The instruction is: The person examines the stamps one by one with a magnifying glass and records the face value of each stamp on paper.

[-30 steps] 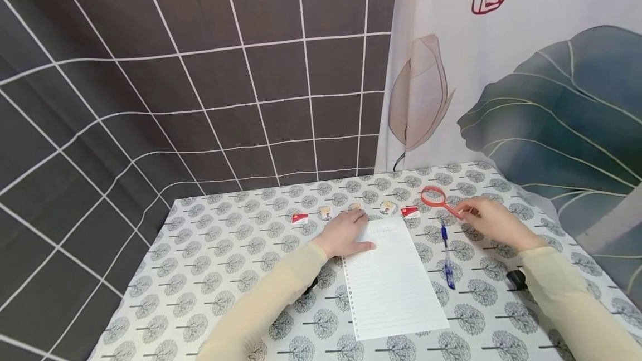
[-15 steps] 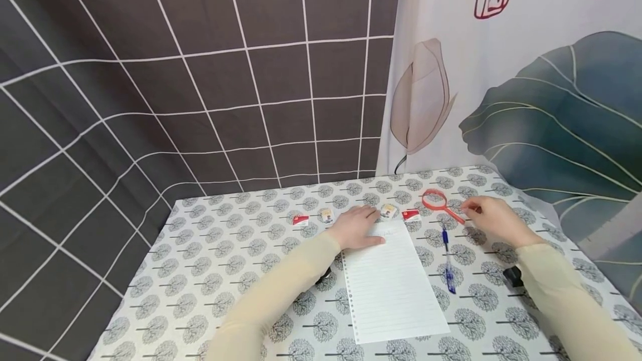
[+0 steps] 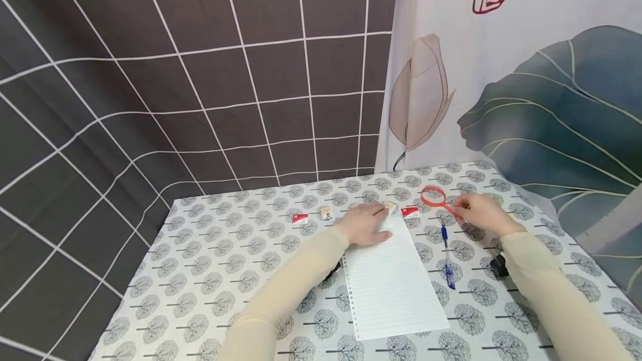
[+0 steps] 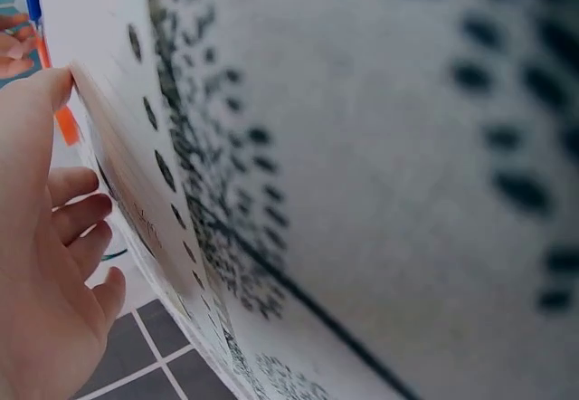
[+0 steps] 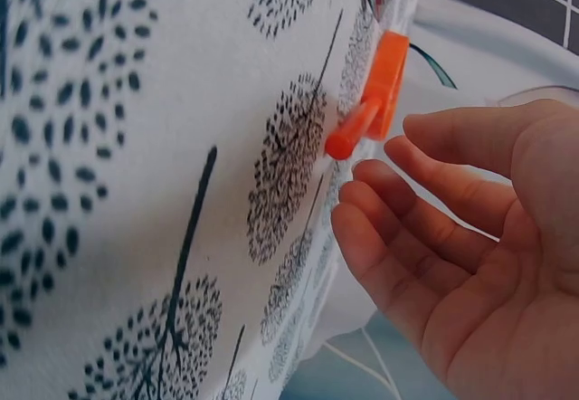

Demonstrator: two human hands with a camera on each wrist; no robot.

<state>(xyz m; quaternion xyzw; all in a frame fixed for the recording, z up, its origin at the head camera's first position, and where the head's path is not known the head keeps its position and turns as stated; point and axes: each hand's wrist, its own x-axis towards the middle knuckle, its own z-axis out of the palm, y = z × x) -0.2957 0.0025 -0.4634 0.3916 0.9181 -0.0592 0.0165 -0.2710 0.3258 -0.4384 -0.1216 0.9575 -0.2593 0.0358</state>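
My left hand (image 3: pixel 365 224) lies with spread fingers over the top of a sheet of lined paper (image 3: pixel 396 288), hole-punched down its left side. In the left wrist view, the thumb of that left hand (image 4: pixel 45 237) reaches over the paper's surface. Farther right is a magnifying glass (image 3: pixel 444 205) with an orange-red rim and handle. My right hand (image 3: pixel 484 213) is beside the handle's near end. The right wrist view shows its loosely bent fingers apart from the orange handle (image 5: pixel 384 83). A blue pen (image 3: pixel 448 258) lies between the paper and the right hand.
Small picture cards line up behind the paper: a red-and-white one (image 3: pixel 299 218), a yellowish one (image 3: pixel 326 214), another yellowish one (image 3: pixel 390 206) partly behind the left hand, and a red one (image 3: pixel 410 211). A tree-print cloth (image 3: pixel 200 283) covers the table. Curtains (image 3: pixel 276 71) hang behind.
My left hand has slid right along the paper's top, covering the faint writing there. My right hand drew back slightly from the magnifying glass handle, then came closer again. The magnifying glass stays put.
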